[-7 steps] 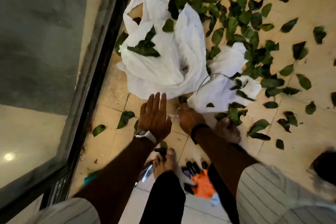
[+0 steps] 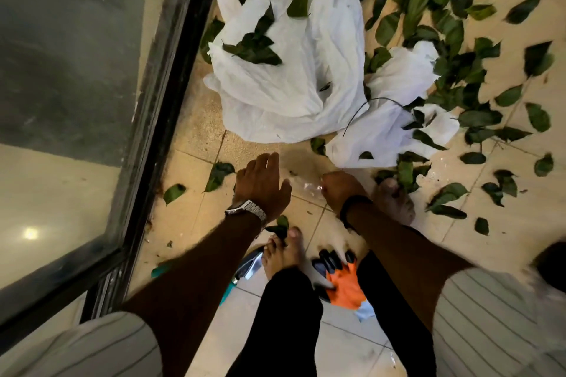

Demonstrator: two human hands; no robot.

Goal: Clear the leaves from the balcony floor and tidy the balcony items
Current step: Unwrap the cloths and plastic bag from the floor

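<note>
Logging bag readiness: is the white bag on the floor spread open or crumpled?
Crumpled: the white bag lies flat in folds, leaves on top; no open mouth shows.

A single head-worn wide-angle view looks steeply down from above at the tiled floor. The left hand and right hand sit near mid-frame, close below the camera. Beyond them the floor runs to the top edge; nearer than them the person's own legs fill the bottom.

We see a dark metal sliding-door frame running along the left edge of the beige tiled floor, its grey glass pane reflecting a small round light near the lower left corner.
</note>
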